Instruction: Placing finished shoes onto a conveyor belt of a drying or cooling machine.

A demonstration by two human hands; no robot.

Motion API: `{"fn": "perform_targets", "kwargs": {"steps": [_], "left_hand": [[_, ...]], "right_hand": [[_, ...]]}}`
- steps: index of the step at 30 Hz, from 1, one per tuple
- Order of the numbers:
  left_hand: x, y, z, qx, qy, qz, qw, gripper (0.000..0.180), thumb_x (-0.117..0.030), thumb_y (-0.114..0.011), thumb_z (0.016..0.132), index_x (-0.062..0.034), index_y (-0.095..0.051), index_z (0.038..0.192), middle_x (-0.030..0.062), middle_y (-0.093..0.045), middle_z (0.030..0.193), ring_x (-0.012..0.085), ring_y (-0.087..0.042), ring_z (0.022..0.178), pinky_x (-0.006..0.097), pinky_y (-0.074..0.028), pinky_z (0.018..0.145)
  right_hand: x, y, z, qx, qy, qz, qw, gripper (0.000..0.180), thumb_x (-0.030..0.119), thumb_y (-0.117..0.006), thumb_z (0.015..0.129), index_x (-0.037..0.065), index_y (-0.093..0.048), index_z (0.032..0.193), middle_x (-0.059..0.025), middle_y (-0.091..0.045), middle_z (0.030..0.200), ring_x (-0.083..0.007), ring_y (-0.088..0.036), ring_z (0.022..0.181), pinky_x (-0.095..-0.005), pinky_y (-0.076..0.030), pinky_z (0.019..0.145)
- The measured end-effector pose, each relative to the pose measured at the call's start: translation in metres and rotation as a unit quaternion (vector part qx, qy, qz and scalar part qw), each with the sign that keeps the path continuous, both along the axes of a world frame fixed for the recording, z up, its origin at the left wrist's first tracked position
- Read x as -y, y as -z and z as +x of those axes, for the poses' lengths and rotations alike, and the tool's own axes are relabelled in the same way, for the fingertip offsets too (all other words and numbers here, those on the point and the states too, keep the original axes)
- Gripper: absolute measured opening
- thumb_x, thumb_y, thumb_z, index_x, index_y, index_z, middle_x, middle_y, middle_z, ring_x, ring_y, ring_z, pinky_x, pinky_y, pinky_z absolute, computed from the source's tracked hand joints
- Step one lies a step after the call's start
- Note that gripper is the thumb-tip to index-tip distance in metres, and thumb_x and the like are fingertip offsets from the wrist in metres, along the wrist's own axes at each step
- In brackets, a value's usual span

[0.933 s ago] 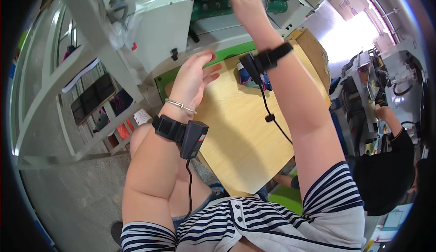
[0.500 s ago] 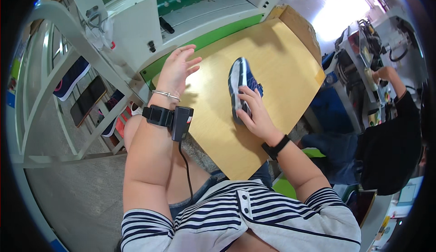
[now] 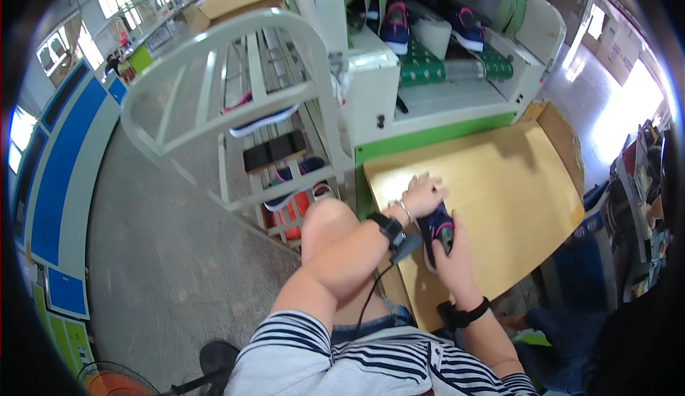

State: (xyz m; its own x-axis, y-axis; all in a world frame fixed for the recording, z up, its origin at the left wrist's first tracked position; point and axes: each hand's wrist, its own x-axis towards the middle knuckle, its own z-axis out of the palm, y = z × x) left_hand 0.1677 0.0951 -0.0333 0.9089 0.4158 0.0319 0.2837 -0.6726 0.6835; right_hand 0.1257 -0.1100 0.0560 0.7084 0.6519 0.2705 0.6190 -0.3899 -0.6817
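A navy sneaker (image 3: 433, 226) with pink trim and a pale sole is held close above the near left part of the wooden tabletop (image 3: 506, 203). Its upper and opening now face up. My right hand (image 3: 457, 257) grips the heel end, with the thumb and fingers on either side of the opening. Over the toe end, my left hand (image 3: 424, 196) is closed, its fingers bent and partly hiding the shoe. A strap with a small dark box and cable sits on my left wrist; a black band is on my right.
Beyond the table stands a white and green machine (image 3: 457, 103) with navy-pink sneakers (image 3: 394, 28) on its green roller. To the left, a pale metal rack (image 3: 235, 96) holds more shoes and a dark phone (image 3: 274, 150). A cardboard piece (image 3: 560, 139) edges the table's far right.
My view has swung left. The sneaker has turned from sole showing to upper facing up. My left hand, earlier raised off to the side, has come onto its toe end.
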Motion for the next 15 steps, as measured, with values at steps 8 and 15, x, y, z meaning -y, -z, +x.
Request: {"fn": "perform_targets", "kwargs": {"steps": [8,15], "left_hand": [[-0.005,-0.020,-0.031,0.013,0.087,-0.018,0.996,0.045,-0.040,-0.052,0.099,-0.0130,-0.061,0.134,0.0221,-0.039,0.154,0.0427,-0.035,0.141,0.045,-0.029,0.118],[-0.004,-0.027,-0.039,0.048,0.092,-0.012,0.995,0.048,-0.043,-0.052,0.101,-0.0106,-0.060,0.135,0.0238,-0.038,0.154,0.0425,-0.036,0.141,0.045,-0.029,0.118]], "right_hand": [[-0.002,0.026,0.002,-0.031,-0.003,0.062,0.998,0.066,0.011,-0.063,0.087,-0.004,-0.039,0.146,-0.0291,-0.053,0.135,-0.0430,-0.052,0.126,-0.0449,-0.041,0.107],[-0.005,0.019,-0.004,-0.024,0.010,0.080,0.996,0.062,0.012,-0.065,0.086,-0.003,-0.044,0.143,-0.0286,-0.056,0.130,-0.0432,-0.055,0.120,-0.0454,-0.044,0.104]]}}
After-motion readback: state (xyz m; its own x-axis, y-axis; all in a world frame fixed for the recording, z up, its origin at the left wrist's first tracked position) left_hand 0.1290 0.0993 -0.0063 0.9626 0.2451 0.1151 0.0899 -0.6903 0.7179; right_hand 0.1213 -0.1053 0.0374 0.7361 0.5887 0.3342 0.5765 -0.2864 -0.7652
